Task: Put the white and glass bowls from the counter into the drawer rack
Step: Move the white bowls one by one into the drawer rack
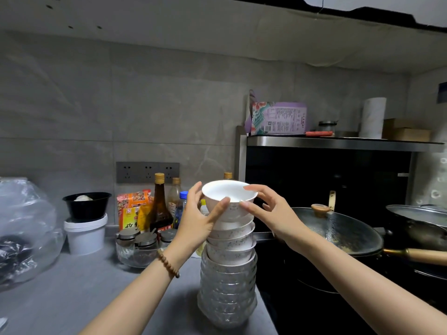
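Observation:
A tall stack of bowls stands on the grey counter (72,298) near its right edge. The lower part is several glass bowls (227,293); above them sit several white bowls (231,247) with a faint pattern. The top white bowl (229,193) is upright and raised slightly off the stack. My left hand (200,218) grips its left side, thumb across the front. My right hand (268,209) pinches its right rim with fingertips. No drawer rack is in view.
A wok (338,228) with a wooden handle sits on the black stove to the right, another pan (416,218) beyond it. Sauce bottles (159,204), spice jars (145,240), a white tub (85,234) and a plastic bag (21,228) crowd the counter's back left.

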